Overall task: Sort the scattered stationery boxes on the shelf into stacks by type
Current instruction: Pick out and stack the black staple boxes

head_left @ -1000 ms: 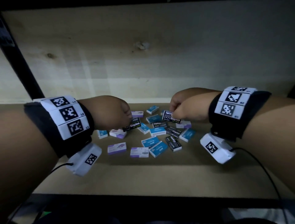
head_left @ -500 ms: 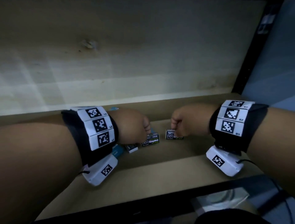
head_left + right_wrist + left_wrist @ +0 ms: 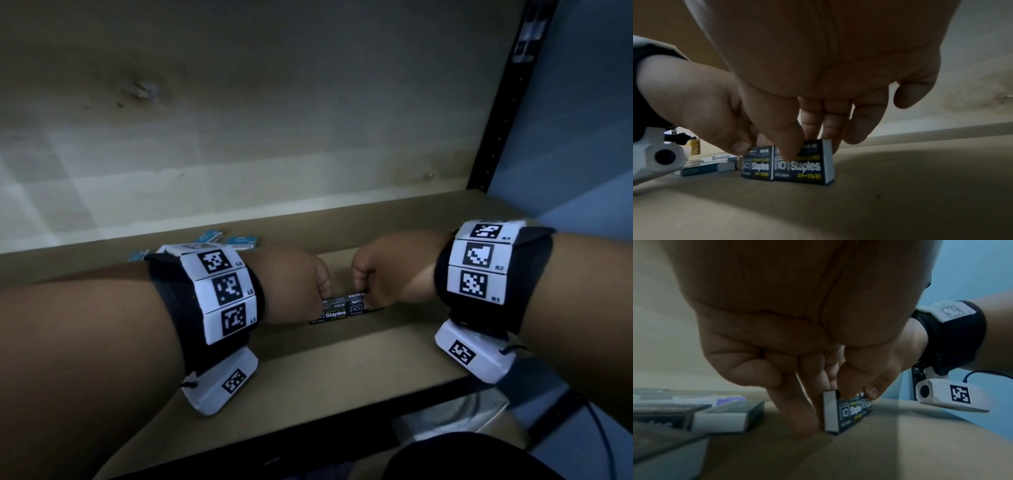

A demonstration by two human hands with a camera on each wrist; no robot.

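Two black "Staples" boxes stand on edge, side by side and touching, on the wooden shelf (image 3: 342,370). My left hand (image 3: 324,295) pinches the left box (image 3: 333,313) from above. Fingers and thumb of my right hand (image 3: 363,297) pinch the right box (image 3: 356,308). In the right wrist view my right hand (image 3: 797,151) has its thumb on the front face of the right box (image 3: 807,167), with the left box (image 3: 758,167) beside it. The left wrist view shows the left hand (image 3: 813,410) holding the left box (image 3: 849,412) end-on.
Several blue boxes (image 3: 239,241) lie at the back left behind my left forearm. More dark and white boxes (image 3: 725,417) lie left of the held pair. A black shelf post (image 3: 496,120) stands at the right. The wooden back panel (image 3: 274,137) is close behind.
Both hands carried their black boxes from above the scattered pile to the right end of the shelf and lowered them side by side onto the board. The head view swung right.
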